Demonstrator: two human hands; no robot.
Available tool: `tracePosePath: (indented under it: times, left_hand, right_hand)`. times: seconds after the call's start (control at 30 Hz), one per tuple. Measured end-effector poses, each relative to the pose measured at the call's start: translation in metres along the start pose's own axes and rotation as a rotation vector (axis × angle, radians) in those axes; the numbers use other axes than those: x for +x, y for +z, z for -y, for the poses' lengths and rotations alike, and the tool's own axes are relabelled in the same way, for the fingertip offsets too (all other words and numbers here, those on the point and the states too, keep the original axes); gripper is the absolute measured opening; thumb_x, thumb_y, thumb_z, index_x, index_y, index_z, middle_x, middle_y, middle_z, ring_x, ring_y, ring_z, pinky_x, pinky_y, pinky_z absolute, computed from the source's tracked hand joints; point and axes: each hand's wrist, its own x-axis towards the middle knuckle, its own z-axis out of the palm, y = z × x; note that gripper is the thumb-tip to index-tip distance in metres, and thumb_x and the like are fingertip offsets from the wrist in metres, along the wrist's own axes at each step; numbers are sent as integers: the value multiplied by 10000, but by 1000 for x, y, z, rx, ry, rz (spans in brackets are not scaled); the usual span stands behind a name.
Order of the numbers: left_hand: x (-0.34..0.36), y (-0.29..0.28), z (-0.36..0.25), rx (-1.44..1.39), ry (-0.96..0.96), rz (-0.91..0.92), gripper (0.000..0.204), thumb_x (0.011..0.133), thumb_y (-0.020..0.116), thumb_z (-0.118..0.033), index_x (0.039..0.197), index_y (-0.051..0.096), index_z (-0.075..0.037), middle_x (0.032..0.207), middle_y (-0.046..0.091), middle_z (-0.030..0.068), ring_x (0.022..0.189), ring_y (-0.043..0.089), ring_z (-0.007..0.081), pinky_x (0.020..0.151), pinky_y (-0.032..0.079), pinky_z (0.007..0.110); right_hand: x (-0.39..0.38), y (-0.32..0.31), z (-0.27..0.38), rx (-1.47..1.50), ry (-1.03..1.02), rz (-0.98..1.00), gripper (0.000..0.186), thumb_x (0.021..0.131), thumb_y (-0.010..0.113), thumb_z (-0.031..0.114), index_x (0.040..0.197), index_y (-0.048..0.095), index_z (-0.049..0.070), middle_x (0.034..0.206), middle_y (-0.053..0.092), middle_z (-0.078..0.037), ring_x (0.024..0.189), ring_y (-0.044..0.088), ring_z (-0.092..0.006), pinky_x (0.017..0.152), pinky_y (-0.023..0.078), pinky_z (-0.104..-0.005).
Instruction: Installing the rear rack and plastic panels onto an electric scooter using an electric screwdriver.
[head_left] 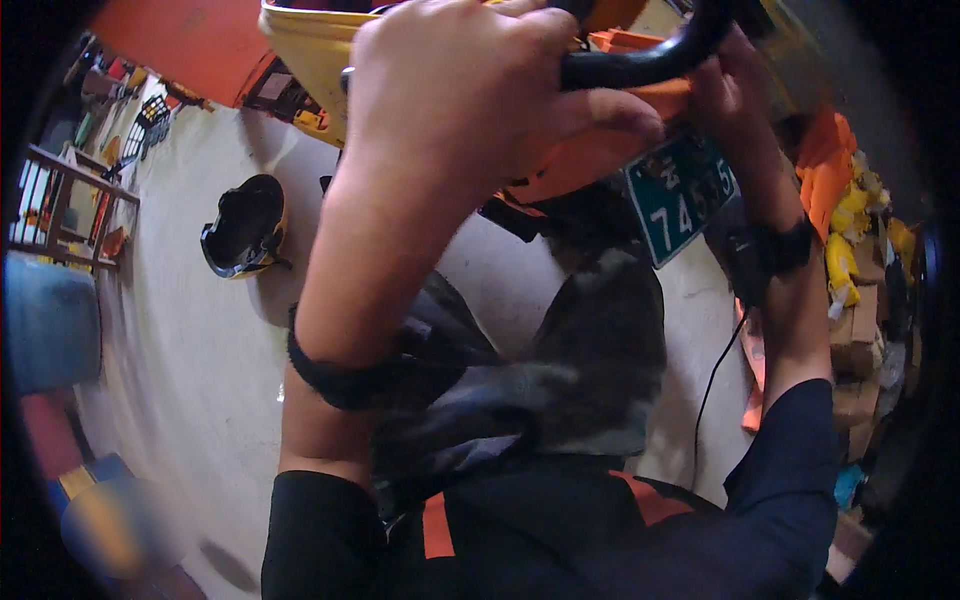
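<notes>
My left hand [455, 95] is large and close at the top, closed over a curved black bar [640, 68], its thumb lying below the bar. Its fingertips are hidden. Farther right, my right hand [735, 80] is beside the bar's bend and partly hidden by it; I cannot make out its fingers. Under the hands is the yellow and orange bodywork [310, 65] of what looks like a motorbike or scooter. A green licence plate [675, 200] hangs tilted between my forearms.
An upturned yellow and black helmet [246, 228] lies on the pale floor to the left. Beyond it are a wooden frame [75, 205] and a blue bin [52, 325]. Cardboard boxes [857, 345] and yellow bags [843, 262] line the right side. A thin black cable [712, 385] hangs by my right forearm.
</notes>
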Motion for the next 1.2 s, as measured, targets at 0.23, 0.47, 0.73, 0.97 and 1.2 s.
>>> tracePosePath:
  times: [0.23, 0.47, 0.73, 0.97, 1.2]
  left_hand:
    - [-2, 9, 3, 14, -18, -120, 569, 719, 768, -693, 902, 732, -156, 753, 703, 44, 712, 742, 245, 633, 561, 379]
    - [-4, 14, 2, 62, -63, -157, 593, 627, 790, -726, 904, 764, -203, 703, 702, 14, 678, 733, 240, 596, 544, 379]
    - [-6, 19, 2, 100, -89, -93, 488, 634, 843, -584, 897, 739, -186, 850, 739, -3, 764, 731, 238, 655, 559, 395]
    - [4, 12, 0, 55, -32, -183, 472, 668, 882, -399, 1048, 750, -151, 932, 760, 47, 832, 743, 251, 750, 581, 391]
    - [3, 12, -8, 51, -79, -135, 765, 655, 903, -437, 1320, 689, -126, 1055, 780, 58, 885, 745, 234, 811, 583, 377]
  right_hand:
    - [-7, -1, -12, 72, -2, -39, 450, 1052, 517, 412, 1091, 649, -17, 1083, 671, -119, 976, 652, -211, 832, 520, -345]
    - [3, 1, -19, 82, -166, -94, 183, 921, 525, 146, 940, 642, 6, 761, 634, -120, 657, 640, -255, 633, 499, -370]
    - [0, 19, -18, 146, -7, -146, 325, 1024, 469, 234, 929, 651, -18, 898, 683, -146, 816, 674, -250, 727, 524, -359]
    - [-6, 52, -32, 328, 102, -254, 348, 1043, 492, 287, 1015, 646, -24, 950, 692, -151, 802, 668, -223, 734, 528, -351]
    - [-3, 60, -36, 257, 15, -134, 373, 1067, 490, 264, 1180, 628, -63, 953, 672, -148, 948, 696, -262, 871, 530, -364]
